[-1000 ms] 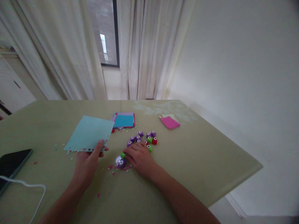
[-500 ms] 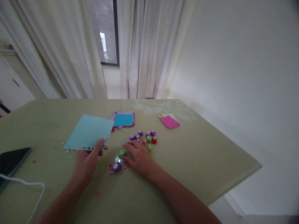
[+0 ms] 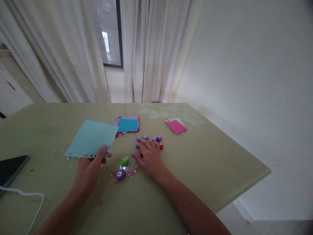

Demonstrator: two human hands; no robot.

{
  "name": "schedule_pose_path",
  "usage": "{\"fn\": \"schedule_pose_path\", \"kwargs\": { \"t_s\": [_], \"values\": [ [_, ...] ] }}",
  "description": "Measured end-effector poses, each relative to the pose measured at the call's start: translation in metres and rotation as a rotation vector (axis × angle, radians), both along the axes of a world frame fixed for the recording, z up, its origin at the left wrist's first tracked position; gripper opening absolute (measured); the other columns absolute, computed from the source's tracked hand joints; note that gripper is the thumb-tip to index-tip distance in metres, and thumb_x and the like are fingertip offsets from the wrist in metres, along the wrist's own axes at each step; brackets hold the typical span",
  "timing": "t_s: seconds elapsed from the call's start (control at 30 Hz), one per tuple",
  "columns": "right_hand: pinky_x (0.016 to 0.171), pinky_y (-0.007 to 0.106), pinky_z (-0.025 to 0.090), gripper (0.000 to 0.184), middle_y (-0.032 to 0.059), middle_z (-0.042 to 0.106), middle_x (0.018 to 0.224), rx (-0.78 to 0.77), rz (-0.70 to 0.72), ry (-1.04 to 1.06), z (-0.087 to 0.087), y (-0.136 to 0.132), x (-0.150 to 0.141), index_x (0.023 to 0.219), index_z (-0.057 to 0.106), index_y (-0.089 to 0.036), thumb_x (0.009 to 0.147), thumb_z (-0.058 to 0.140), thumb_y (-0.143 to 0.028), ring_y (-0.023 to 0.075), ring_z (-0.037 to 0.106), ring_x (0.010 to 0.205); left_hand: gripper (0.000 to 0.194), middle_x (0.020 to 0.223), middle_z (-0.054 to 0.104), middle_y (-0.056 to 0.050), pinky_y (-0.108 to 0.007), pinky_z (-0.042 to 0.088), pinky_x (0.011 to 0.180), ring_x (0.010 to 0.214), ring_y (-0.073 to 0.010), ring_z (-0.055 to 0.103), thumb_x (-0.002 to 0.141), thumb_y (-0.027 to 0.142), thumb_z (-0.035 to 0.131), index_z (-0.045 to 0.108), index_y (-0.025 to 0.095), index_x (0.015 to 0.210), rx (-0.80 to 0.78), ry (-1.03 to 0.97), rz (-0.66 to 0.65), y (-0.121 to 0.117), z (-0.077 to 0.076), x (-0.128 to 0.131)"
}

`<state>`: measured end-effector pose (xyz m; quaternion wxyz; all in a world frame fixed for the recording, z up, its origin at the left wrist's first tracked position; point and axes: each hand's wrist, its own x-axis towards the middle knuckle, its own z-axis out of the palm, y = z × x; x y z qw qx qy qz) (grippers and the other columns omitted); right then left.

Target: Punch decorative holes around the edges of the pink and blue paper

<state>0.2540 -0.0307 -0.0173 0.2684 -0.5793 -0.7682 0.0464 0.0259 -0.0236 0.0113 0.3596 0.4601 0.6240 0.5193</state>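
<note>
A light blue sheet of paper [image 3: 91, 137] with small shapes punched along its near and right edges is pinched in my left hand [image 3: 89, 169], thumb on top. My right hand [image 3: 151, 160] is spread over a cluster of small craft punches [image 3: 158, 138], mostly purple with some red; it hides part of them. Its fingertips reach among the punches, and no punch shows lifted. Between my hands a green punch [image 3: 124, 161] and a purple punch [image 3: 120, 175] stand apart from the cluster, amid pink and pale paper confetti [image 3: 132, 173].
Behind the punches lies a stack of coloured paper squares [image 3: 128, 125]. Farther right are pink and pale punched squares [image 3: 176, 126]. A dark tablet-like device [image 3: 12, 169] and a white cable [image 3: 26, 194] lie at the left. The table [image 3: 210, 163] ends near a white wall at right.
My right hand has moved forward and slightly right, deeper over the punch cluster, uncovering confetti near the green punch. That punch has shifted slightly and stands more upright. My left hand still holds the paper.
</note>
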Motion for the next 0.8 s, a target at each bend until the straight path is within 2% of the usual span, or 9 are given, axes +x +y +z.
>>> {"fn": "schedule_pose_path", "kwargs": {
  "t_s": [0.17,0.3,0.43,0.5,0.6,0.7,0.8],
  "values": [
    [0.108,0.048,0.032,0.025,0.0074,0.072,0.131,-0.047,-0.118,0.018,0.005,0.008,0.018,0.121,0.072,-0.026,0.1,0.068,-0.04,0.0289,0.059,0.126,0.042,0.068,0.073,-0.002,-0.031,0.049,0.058,0.058,-0.0194,0.06,0.074,0.063,0.071,0.069,0.021,0.081,0.007,-0.013,-0.006,-0.002,0.001,0.0],
    [0.102,0.042,0.034,0.022,0.0063,0.075,0.12,-0.068,-0.103,0.067,0.006,0.01,0.022,0.119,0.071,-0.024,0.099,0.069,-0.031,0.0256,0.063,0.117,0.043,0.065,0.071,-0.001,-0.03,0.044,0.052,0.057,-0.019,0.058,0.074,0.063,0.071,0.07,0.021,0.081,0.005,-0.011,-0.016,-0.004,0.004,0.002],
    [0.096,0.039,0.034,0.005,0.0029,0.076,0.106,-0.06,-0.084,0.056,0.008,0.008,0.02,0.1,0.071,-0.024,0.098,0.068,-0.026,0.0226,0.066,0.104,0.042,0.064,0.069,-0.001,-0.03,0.042,0.051,0.057,-0.0192,0.058,0.074,0.063,0.07,0.07,0.021,0.079,0.002,-0.008,-0.01,-0.004,0.005,0.002],
    [0.095,0.04,0.034,0.006,0.0031,0.076,0.101,-0.053,-0.086,0.049,0.01,0.007,0.02,0.093,0.071,-0.023,0.098,0.067,-0.024,0.0228,0.065,0.101,0.042,0.065,0.069,-0.001,-0.03,0.042,0.05,0.057,-0.0191,0.057,0.074,0.063,0.07,0.07,0.021,0.079,0.001,-0.012,-0.003,-0.003,0.006,0.003],
    [0.099,0.042,0.033,0.006,0.0049,0.074,0.104,-0.033,-0.081,0.04,0.014,0.003,0.019,0.097,0.071,-0.022,0.098,0.066,-0.022,0.0244,0.064,0.106,0.041,0.064,0.068,0.0,-0.03,0.041,0.049,0.056,-0.0191,0.057,0.073,0.062,0.069,0.07,0.022,0.081,-0.001,-0.015,0.001,-0.003,0.007,0.003],
    [0.101,0.041,0.037,0.014,0.0069,0.072,0.113,0.004,0.031,0.035,0.018,-0.007,0.01,0.112,0.072,-0.022,0.101,0.065,-0.028,0.0249,0.062,0.112,0.04,0.064,0.068,0.0,-0.03,0.041,0.05,0.057,-0.0197,0.057,0.074,0.062,0.069,0.07,0.022,0.08,-0.003,-0.016,0.002,-0.002,0.006,0.002],
    [0.101,0.038,0.041,0.028,0.007,0.069,0.124,0.027,0.321,-0.041,0.018,-0.021,-0.007,0.131,0.067,-0.027,0.106,0.058,-0.036,0.0237,0.06,0.115,0.039,0.063,0.068,0.0,-0.031,0.043,0.051,0.057,-0.02,0.058,0.074,0.061,0.071,0.069,0.022,0.076,-0.004,-0.02,-0.003,-0.002,0.002,0.002]
  ]
}}
